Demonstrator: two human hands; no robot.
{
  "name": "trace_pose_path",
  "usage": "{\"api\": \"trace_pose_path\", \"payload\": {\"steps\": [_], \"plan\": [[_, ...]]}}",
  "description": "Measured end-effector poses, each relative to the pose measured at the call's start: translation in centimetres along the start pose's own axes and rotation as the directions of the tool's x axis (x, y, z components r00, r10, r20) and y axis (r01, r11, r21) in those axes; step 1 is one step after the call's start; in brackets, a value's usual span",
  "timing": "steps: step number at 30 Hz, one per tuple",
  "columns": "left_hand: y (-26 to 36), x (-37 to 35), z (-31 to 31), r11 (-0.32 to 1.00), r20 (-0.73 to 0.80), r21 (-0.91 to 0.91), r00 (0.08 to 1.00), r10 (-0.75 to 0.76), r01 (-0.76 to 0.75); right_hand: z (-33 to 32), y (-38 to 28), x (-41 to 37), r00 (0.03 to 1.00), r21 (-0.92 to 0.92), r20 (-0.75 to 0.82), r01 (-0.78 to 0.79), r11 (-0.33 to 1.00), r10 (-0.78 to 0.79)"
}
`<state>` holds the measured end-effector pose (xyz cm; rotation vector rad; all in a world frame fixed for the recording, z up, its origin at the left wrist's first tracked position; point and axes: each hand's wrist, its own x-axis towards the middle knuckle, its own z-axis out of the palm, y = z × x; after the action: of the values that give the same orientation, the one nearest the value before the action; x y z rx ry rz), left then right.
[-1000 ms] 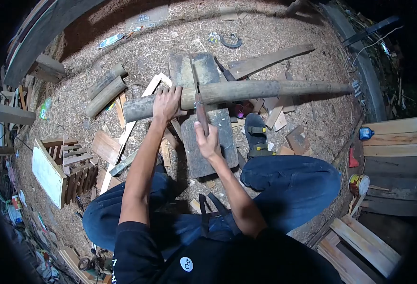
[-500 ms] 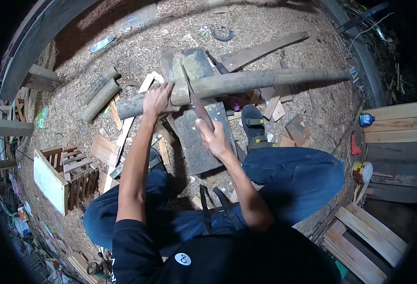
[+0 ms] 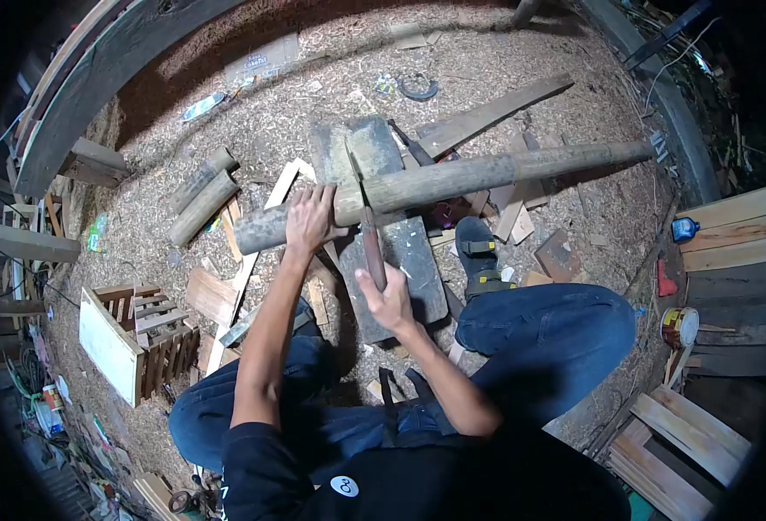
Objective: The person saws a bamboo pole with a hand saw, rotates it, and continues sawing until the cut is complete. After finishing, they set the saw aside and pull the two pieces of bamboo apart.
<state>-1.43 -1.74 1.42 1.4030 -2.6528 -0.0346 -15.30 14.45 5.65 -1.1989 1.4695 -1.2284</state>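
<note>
Left hand [image 3: 310,222]: arm stretched forward, nearly straight, palm down on the pole [image 3: 496,170], fingers curled over the top and clamped on it near its thicker left end.

Right hand [image 3: 389,300]: elbow bent, forearm angled in from the right, fingers wrapped tight round the handle of a thin blade [image 3: 371,245]. The blade runs up and away from the hand and crosses the pole just right of the left hand, edge touching the wood.

The pole lies roughly level, tilted slightly up to the right, resting across a dark slab [image 3: 418,265] on chip-covered ground. Its right end reaches well past the slab. A sandal [image 3: 478,252] is planted just right of the slab, under the pole.

Containers:
- tin [image 3: 680,326] far right on the ground beside stacked planks, on its side, contents can't tell
- blue bottle [image 3: 683,229] above it, contents can't tell
- slatted crate [image 3: 159,330] far left, inside not visible

Two short lengths [image 3: 202,184] of similar round stock lie side by side, left of the pole and apart from it.
</note>
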Motion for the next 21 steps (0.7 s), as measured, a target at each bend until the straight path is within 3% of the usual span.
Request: {"api": "trace_pose_path", "payload": {"steps": [2,4,7,9,13,14,16,18,20,21], "plan": [[0.2,-0.3,0.0,1.000,0.005,-0.008,1.000,-0.012,0.012,-1.0,-0.4,-0.3,0.998,0.062,-0.038,-0.039,0.997,0.041],[0.6,-1.2,-0.3,0.999,0.042,-0.036,0.999,0.021,-0.020,-2.7,-2.7,0.3,0.990,0.185,0.032,-0.143,0.972,0.139],[1.2,-2.4,0.0,1.000,0.017,0.020,1.000,0.023,-0.023,-3.0,-3.9,-1.0,0.986,0.052,0.060,-0.157,0.986,0.154],[1.3,-2.9,0.2,0.999,-0.011,0.031,0.999,0.037,-0.037,-3.3,-3.1,-1.8,0.999,0.046,0.047,0.013,0.999,-0.015],[0.0,-2.5,-0.4,1.000,0.008,0.024,1.000,0.005,-0.005,-3.8,-3.9,-1.1,0.991,0.146,0.082,-0.114,0.983,0.103],[-0.5,-2.3,0.5,0.999,0.093,0.050,0.995,-0.024,0.019,-4.0,-5.8,-1.5,0.992,0.151,0.086,-0.110,0.982,0.098],[-0.7,-2.5,0.2,0.996,0.239,0.040,0.967,-0.082,0.074,-4.8,-11.6,-2.9,0.948,0.044,0.188,0.252,0.967,-0.256],[-1.0,-2.7,0.3,0.997,0.244,-0.010,0.967,-0.070,0.075,-4.8,-15.2,-1.4,0.943,0.045,0.168,0.284,0.958,-0.287],[-1.5,-3.6,1.3,0.998,0.026,0.048,0.999,0.045,-0.046,-4.9,-13.2,1.3,0.972,-0.121,0.150,0.199,0.973,-0.180],[-0.8,-4.3,0.0,0.998,0.035,0.063,0.999,0.023,-0.025,-5.0,-11.1,2.4,0.975,-0.201,0.102,0.214,0.956,-0.196]]}}
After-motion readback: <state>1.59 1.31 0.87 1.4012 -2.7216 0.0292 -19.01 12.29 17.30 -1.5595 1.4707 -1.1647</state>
